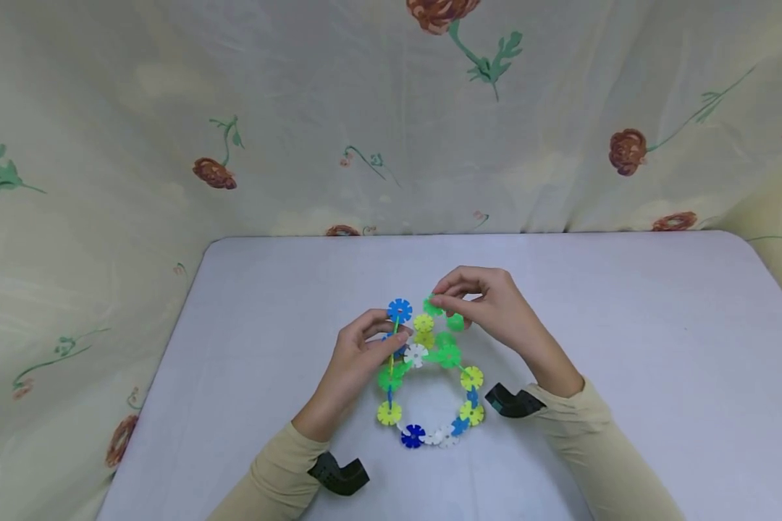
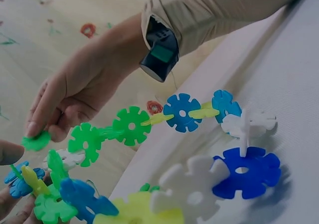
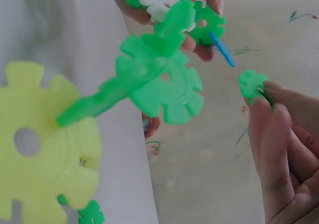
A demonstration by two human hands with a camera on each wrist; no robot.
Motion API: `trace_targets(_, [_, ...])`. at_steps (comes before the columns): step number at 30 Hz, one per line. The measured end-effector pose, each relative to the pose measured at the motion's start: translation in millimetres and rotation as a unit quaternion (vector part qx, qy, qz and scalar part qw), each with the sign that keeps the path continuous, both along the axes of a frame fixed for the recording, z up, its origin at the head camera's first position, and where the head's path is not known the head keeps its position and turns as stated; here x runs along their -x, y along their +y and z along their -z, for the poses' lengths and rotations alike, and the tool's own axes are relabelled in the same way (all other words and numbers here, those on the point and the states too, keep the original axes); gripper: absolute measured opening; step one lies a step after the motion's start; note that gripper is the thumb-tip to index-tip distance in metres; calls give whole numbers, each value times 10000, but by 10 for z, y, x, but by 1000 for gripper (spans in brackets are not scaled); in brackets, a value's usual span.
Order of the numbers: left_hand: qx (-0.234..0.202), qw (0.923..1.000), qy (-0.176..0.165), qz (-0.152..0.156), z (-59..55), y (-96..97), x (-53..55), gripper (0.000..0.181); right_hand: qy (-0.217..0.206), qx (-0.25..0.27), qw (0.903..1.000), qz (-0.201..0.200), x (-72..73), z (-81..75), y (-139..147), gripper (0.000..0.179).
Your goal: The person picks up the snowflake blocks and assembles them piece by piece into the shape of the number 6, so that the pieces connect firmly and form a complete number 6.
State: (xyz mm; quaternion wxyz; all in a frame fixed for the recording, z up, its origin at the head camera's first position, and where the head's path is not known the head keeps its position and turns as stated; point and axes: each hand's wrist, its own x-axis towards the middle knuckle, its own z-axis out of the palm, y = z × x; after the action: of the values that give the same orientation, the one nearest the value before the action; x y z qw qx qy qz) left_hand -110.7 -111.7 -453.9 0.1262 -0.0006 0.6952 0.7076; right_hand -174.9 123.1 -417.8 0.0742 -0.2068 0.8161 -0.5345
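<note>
Slotted plastic snowflake discs in green, yellow, blue and white are linked into a ring (image 1: 471,378). My left hand (image 1: 358,351) grips the ring at its far left part, where a short upright branch ends in a blue disc (image 1: 400,310). Between thumb and fingers, my right hand (image 1: 489,304) pinches a loose green snowflake disc (image 3: 251,83). A gap separates that disc from a thin blue disc (image 3: 223,50) seen edge-on in the right wrist view. Just under the right hand shows another green disc (image 1: 455,322). Yellow discs (image 1: 423,323) appear between the two hands.
A white table (image 1: 267,289) lies beneath both hands, its far edge against a flowered curtain (image 1: 287,145). Dark wrist cameras (image 1: 339,474) are strapped at both sleeves, the right one (image 1: 513,401) close to the ring's right side.
</note>
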Motion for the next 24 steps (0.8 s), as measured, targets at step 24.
trace_targets(24, [177, 9987, 482, -41, 37, -39, -2, 35, 77, 404, 9953, -881, 104, 47, -107, 10])
